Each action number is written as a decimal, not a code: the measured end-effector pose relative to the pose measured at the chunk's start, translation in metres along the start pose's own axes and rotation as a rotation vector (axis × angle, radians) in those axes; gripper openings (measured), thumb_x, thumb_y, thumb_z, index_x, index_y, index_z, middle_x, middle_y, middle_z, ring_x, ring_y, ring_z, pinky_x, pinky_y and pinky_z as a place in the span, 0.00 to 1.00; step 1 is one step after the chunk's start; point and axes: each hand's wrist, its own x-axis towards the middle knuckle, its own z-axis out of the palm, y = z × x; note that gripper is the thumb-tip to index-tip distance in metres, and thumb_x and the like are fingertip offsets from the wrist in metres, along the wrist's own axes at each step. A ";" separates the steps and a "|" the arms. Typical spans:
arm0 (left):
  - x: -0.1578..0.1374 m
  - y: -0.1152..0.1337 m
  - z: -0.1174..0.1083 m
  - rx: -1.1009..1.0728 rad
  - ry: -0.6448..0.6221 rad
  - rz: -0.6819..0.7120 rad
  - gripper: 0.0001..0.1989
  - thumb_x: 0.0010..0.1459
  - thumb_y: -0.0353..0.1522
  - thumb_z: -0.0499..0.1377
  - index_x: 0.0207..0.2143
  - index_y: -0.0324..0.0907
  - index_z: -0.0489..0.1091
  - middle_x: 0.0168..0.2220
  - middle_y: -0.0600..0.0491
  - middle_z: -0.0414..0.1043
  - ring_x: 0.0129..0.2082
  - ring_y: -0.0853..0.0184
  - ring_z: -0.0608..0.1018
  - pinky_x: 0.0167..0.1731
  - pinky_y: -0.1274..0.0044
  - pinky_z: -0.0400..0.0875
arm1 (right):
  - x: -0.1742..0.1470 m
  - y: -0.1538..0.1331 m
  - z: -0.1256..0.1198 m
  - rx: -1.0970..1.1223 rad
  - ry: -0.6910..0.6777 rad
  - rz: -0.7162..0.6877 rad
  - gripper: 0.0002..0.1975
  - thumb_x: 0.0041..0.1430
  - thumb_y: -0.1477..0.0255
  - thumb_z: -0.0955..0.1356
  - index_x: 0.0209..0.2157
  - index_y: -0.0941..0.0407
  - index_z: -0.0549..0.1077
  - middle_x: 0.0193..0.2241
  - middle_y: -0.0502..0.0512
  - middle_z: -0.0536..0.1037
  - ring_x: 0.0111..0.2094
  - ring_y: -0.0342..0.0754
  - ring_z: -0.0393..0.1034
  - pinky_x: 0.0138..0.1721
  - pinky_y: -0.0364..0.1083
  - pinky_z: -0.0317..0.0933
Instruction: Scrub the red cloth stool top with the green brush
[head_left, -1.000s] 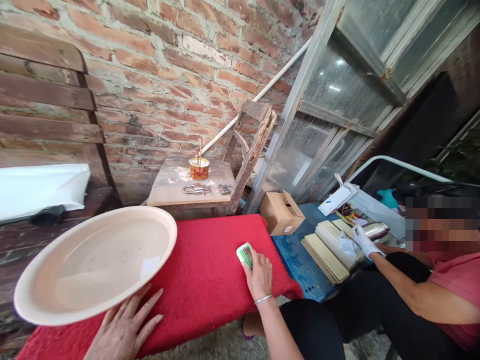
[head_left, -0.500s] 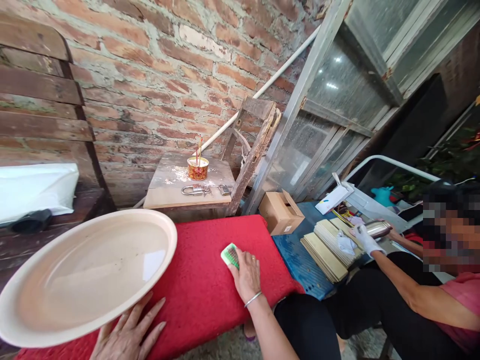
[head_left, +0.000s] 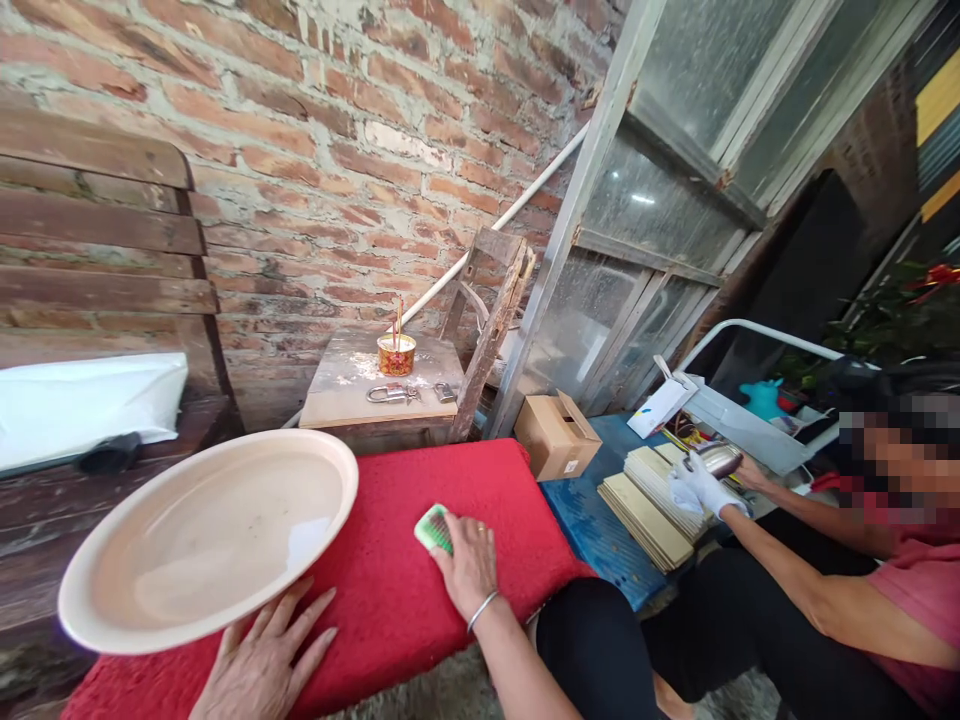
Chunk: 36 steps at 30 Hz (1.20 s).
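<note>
My right hand (head_left: 471, 565) grips a green and white scrubbing brush (head_left: 433, 528) over a red cloth (head_left: 390, 590) spread on a low surface. The brush's bristle side is partly visible, tilted upward; part of it is hidden by my fingers. To the left, my left hand (head_left: 262, 655) lies on the cloth with its fingers spread, the fingertips reaching to the rim of a large beige basin (head_left: 217, 545). Shallow, clear-looking water seems to cover the basin's bottom.
Behind the cloth stands a wooden chair (head_left: 330, 400) with an incense pot (head_left: 396, 355) and padlocks (head_left: 392, 393). A cardboard box (head_left: 556, 432) and stacked pale strips (head_left: 649, 520) sit to the right. A co-worker's gloved hand (head_left: 705, 488) holds a metal cylinder. A white bag (head_left: 90, 405) lies left.
My right hand, with the brush, has moved left and slightly nearer across the cloth. My left hand stays by the basin. The camera view has shifted; the co-worker's gloved hand now sits against the metal cylinder.
</note>
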 end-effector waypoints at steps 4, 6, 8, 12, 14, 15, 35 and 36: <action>0.005 -0.003 0.002 -0.039 0.011 -0.017 0.21 0.62 0.37 0.52 0.56 0.55 0.73 0.63 0.51 0.65 0.66 0.51 0.62 0.63 0.54 0.50 | 0.005 0.016 -0.013 -0.052 0.064 0.170 0.24 0.66 0.64 0.62 0.63 0.51 0.64 0.51 0.63 0.74 0.54 0.61 0.66 0.55 0.60 0.57; 0.008 0.000 -0.006 -0.056 0.031 -0.045 0.21 0.62 0.39 0.53 0.56 0.53 0.73 0.62 0.48 0.66 0.64 0.52 0.64 0.62 0.54 0.52 | -0.004 0.011 -0.007 -0.015 0.084 0.093 0.25 0.66 0.62 0.63 0.63 0.50 0.64 0.51 0.61 0.75 0.53 0.59 0.67 0.54 0.58 0.58; 0.009 0.006 -0.018 -0.069 0.056 -0.081 0.22 0.62 0.42 0.53 0.57 0.52 0.72 0.62 0.46 0.67 0.62 0.53 0.67 0.61 0.55 0.54 | -0.015 0.000 0.003 0.036 0.077 -0.053 0.25 0.66 0.60 0.63 0.63 0.47 0.64 0.51 0.59 0.75 0.52 0.57 0.67 0.55 0.57 0.58; 0.010 0.022 -0.041 -0.091 0.113 -0.144 0.21 0.64 0.44 0.54 0.56 0.54 0.72 0.60 0.47 0.69 0.59 0.55 0.70 0.61 0.58 0.56 | -0.023 -0.010 0.013 0.018 0.018 -0.233 0.24 0.65 0.58 0.64 0.61 0.46 0.65 0.52 0.57 0.75 0.52 0.56 0.67 0.56 0.57 0.56; 0.010 0.027 -0.046 -0.090 0.133 -0.155 0.20 0.64 0.44 0.54 0.56 0.55 0.72 0.59 0.48 0.69 0.59 0.56 0.70 0.61 0.59 0.56 | -0.011 0.000 0.009 -0.041 0.017 -0.185 0.24 0.66 0.58 0.63 0.61 0.48 0.66 0.51 0.60 0.75 0.51 0.57 0.67 0.53 0.56 0.58; 0.010 0.028 -0.047 -0.085 0.134 -0.155 0.20 0.65 0.43 0.54 0.56 0.55 0.72 0.59 0.49 0.69 0.59 0.57 0.70 0.61 0.59 0.56 | -0.003 0.007 0.006 -0.072 0.029 -0.128 0.24 0.66 0.59 0.62 0.61 0.50 0.67 0.50 0.61 0.75 0.50 0.58 0.68 0.51 0.56 0.58; -0.002 0.016 -0.017 0.022 -0.071 -0.130 0.23 0.63 0.35 0.52 0.59 0.53 0.70 0.65 0.48 0.62 0.63 0.53 0.66 0.62 0.58 0.54 | 0.001 -0.024 0.008 -0.009 -0.011 -0.086 0.26 0.62 0.63 0.67 0.62 0.48 0.64 0.54 0.61 0.72 0.54 0.60 0.65 0.57 0.63 0.57; -0.002 0.015 -0.016 0.032 -0.113 -0.130 0.23 0.62 0.34 0.53 0.60 0.53 0.69 0.66 0.49 0.61 0.65 0.53 0.64 0.62 0.57 0.52 | 0.009 -0.015 0.001 -0.035 0.001 0.006 0.25 0.63 0.64 0.67 0.61 0.49 0.65 0.53 0.63 0.73 0.54 0.61 0.66 0.56 0.63 0.58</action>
